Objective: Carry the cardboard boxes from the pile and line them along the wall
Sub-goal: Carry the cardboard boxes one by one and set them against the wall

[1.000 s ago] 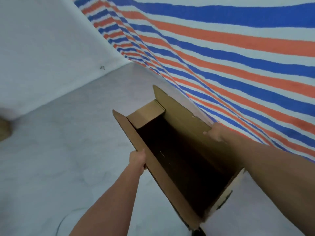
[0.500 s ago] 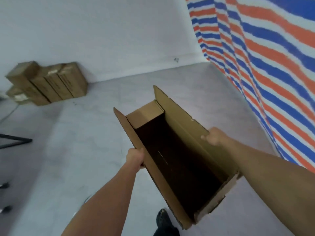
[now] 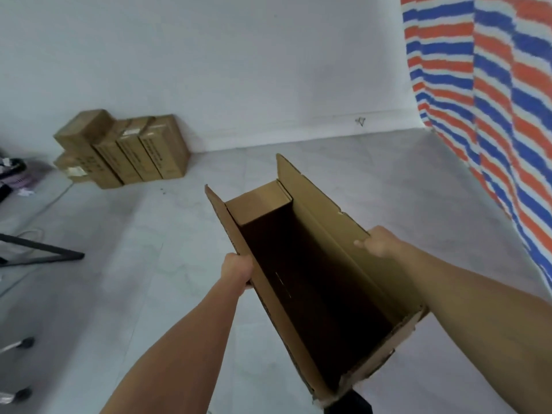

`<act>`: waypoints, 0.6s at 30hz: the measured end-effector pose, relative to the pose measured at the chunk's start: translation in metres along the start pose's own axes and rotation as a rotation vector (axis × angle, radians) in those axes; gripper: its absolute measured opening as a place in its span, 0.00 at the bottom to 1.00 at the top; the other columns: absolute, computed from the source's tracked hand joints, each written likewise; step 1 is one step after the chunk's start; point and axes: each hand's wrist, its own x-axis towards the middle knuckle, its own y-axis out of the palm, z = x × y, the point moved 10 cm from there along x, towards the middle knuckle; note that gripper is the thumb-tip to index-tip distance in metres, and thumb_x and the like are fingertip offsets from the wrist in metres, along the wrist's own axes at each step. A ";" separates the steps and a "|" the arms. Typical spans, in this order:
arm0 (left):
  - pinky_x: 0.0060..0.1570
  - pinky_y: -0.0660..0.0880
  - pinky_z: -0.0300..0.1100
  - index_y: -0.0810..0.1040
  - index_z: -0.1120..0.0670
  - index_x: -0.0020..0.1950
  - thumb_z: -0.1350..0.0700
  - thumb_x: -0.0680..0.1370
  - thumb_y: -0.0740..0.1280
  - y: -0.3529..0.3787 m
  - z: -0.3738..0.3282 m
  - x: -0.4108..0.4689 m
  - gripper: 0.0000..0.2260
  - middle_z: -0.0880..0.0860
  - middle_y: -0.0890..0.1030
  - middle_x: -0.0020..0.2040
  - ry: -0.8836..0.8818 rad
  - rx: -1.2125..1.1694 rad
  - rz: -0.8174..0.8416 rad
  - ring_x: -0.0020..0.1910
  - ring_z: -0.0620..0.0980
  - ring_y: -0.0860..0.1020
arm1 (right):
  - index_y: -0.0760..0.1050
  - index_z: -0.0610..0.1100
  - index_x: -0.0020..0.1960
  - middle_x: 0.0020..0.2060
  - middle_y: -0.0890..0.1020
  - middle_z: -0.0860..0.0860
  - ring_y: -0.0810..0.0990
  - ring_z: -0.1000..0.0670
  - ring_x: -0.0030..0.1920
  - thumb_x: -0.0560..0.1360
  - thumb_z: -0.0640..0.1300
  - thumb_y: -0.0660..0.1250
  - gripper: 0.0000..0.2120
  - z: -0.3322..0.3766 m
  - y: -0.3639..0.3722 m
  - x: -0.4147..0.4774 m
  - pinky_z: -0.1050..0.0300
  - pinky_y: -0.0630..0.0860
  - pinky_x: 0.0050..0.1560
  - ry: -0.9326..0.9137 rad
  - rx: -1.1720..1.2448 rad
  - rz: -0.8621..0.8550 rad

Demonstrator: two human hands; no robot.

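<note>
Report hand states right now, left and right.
Left hand: closed, gripping the open cardboard box by its left flap.
Right hand: closed, gripping the same box's right flap.

The left forearm (image 3: 179,339) and right forearm (image 3: 466,297) reach forward, bare and nearly straight. The left hand (image 3: 237,268) curls over the left rim of the open brown cardboard box (image 3: 325,231). The right hand (image 3: 378,242) grips the right rim, with one fingertip on its inner face.
</note>
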 end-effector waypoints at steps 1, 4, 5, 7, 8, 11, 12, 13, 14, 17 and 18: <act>0.28 0.77 0.43 0.73 0.61 0.54 0.62 0.80 0.59 0.001 -0.016 0.025 0.07 0.58 0.81 0.43 0.000 -0.006 -0.011 0.39 0.56 0.81 | 0.72 0.35 0.64 0.46 0.74 0.46 0.75 0.45 0.46 0.80 0.54 0.65 0.23 0.016 -0.004 0.032 0.53 0.71 0.51 -0.013 -0.001 0.014; 0.26 0.75 0.42 0.73 0.62 0.54 0.63 0.79 0.59 0.000 -0.060 0.092 0.07 0.59 0.80 0.44 -0.039 -0.012 -0.053 0.39 0.56 0.81 | 0.71 0.36 0.61 0.52 0.75 0.43 0.76 0.44 0.51 0.80 0.53 0.64 0.21 0.057 -0.019 0.114 0.52 0.71 0.54 -0.030 -0.014 0.075; 0.27 0.75 0.42 0.73 0.62 0.55 0.63 0.79 0.59 -0.003 -0.070 0.104 0.07 0.59 0.80 0.45 -0.050 -0.016 -0.068 0.40 0.56 0.81 | 0.72 0.38 0.59 0.50 0.74 0.44 0.75 0.45 0.49 0.80 0.53 0.64 0.19 0.064 -0.023 0.132 0.52 0.71 0.52 -0.027 -0.031 0.094; 0.28 0.76 0.42 0.74 0.62 0.54 0.63 0.78 0.59 -0.010 -0.103 0.141 0.07 0.60 0.80 0.46 -0.048 -0.023 -0.089 0.41 0.57 0.81 | 0.71 0.39 0.57 0.47 0.73 0.46 0.74 0.47 0.45 0.80 0.54 0.65 0.18 0.096 -0.036 0.180 0.53 0.70 0.51 -0.029 -0.065 0.139; 0.29 0.76 0.43 0.74 0.62 0.53 0.63 0.78 0.59 -0.015 -0.122 0.162 0.07 0.60 0.81 0.46 -0.044 -0.029 -0.097 0.42 0.58 0.81 | 0.71 0.38 0.58 0.48 0.74 0.46 0.74 0.46 0.47 0.80 0.53 0.66 0.18 0.118 -0.044 0.205 0.52 0.71 0.52 -0.028 -0.075 0.157; 0.34 0.80 0.46 0.75 0.61 0.52 0.62 0.77 0.60 -0.037 -0.160 0.208 0.07 0.60 0.81 0.47 -0.047 -0.072 -0.148 0.45 0.59 0.82 | 0.71 0.37 0.54 0.53 0.76 0.42 0.76 0.42 0.52 0.79 0.48 0.68 0.14 0.179 -0.060 0.258 0.50 0.74 0.54 -0.026 -0.090 0.202; 0.37 0.81 0.48 0.75 0.61 0.51 0.62 0.77 0.60 -0.044 -0.170 0.219 0.07 0.60 0.82 0.47 -0.040 -0.077 -0.153 0.45 0.59 0.83 | 0.72 0.37 0.53 0.53 0.78 0.42 0.78 0.41 0.53 0.79 0.47 0.69 0.14 0.198 -0.060 0.269 0.50 0.75 0.55 -0.028 -0.114 0.222; 0.40 0.83 0.51 0.76 0.61 0.50 0.61 0.77 0.60 -0.053 -0.182 0.237 0.07 0.60 0.82 0.47 -0.026 -0.091 -0.159 0.44 0.59 0.83 | 0.73 0.37 0.55 0.54 0.79 0.41 0.78 0.41 0.54 0.78 0.47 0.69 0.14 0.220 -0.061 0.287 0.48 0.76 0.57 -0.030 -0.122 0.232; 0.42 0.83 0.54 0.76 0.61 0.50 0.60 0.76 0.60 -0.061 -0.190 0.253 0.08 0.60 0.83 0.47 -0.022 -0.101 -0.168 0.44 0.59 0.83 | 0.74 0.36 0.57 0.54 0.79 0.41 0.79 0.40 0.54 0.78 0.47 0.69 0.16 0.238 -0.062 0.304 0.47 0.77 0.58 -0.030 -0.135 0.227; 0.45 0.83 0.56 0.77 0.62 0.51 0.59 0.76 0.61 -0.093 -0.225 0.309 0.09 0.61 0.83 0.48 0.010 -0.110 -0.203 0.45 0.59 0.83 | 0.73 0.36 0.56 0.44 0.77 0.42 0.78 0.43 0.44 0.78 0.48 0.69 0.16 0.296 -0.057 0.354 0.51 0.77 0.44 -0.039 -0.148 0.249; 0.45 0.82 0.56 0.77 0.62 0.51 0.59 0.75 0.62 -0.102 -0.234 0.325 0.09 0.61 0.83 0.48 0.020 -0.105 -0.208 0.45 0.59 0.83 | 0.71 0.36 0.54 0.39 0.74 0.44 0.75 0.45 0.38 0.79 0.48 0.68 0.16 0.310 -0.053 0.366 0.53 0.74 0.37 -0.034 -0.169 0.257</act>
